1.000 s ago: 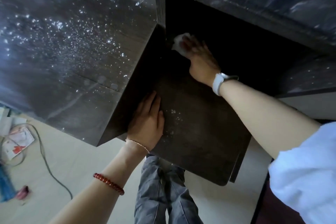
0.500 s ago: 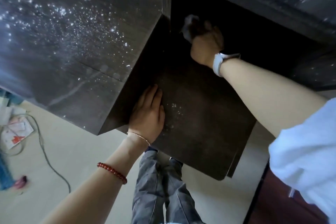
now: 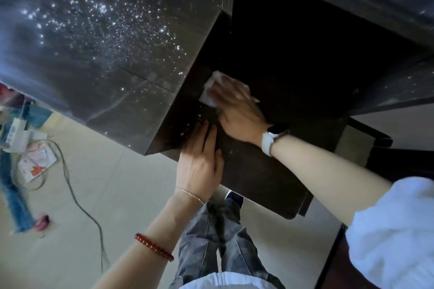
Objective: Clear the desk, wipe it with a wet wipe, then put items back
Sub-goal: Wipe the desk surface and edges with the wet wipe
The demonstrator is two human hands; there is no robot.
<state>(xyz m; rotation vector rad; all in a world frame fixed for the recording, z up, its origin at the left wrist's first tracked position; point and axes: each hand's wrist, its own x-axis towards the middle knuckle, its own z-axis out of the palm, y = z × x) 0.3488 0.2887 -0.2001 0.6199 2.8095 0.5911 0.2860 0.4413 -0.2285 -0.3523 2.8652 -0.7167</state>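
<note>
A dark wooden desk (image 3: 98, 58) fills the upper left, its top speckled with glinting wet drops. Below it a dark pull-out shelf (image 3: 256, 176) sticks out toward me. My right hand (image 3: 237, 110), with a white watch on the wrist, presses a crumpled white wet wipe (image 3: 210, 91) flat on the shelf near its left wall. My left hand (image 3: 199, 162) lies flat, fingers together, on the shelf's front left edge, just below the right hand. It holds nothing.
On the pale floor at left lie a white power strip (image 3: 16, 134), papers (image 3: 35, 164), a grey cable (image 3: 77, 199) and a blue object (image 3: 14, 195). My grey trouser legs (image 3: 218, 241) stand under the shelf. A dark chair edge (image 3: 380, 159) is at right.
My right hand has drawn the wipe from the shelf's deep back toward the front, close to my left hand. The left hand stays planted on the shelf edge.
</note>
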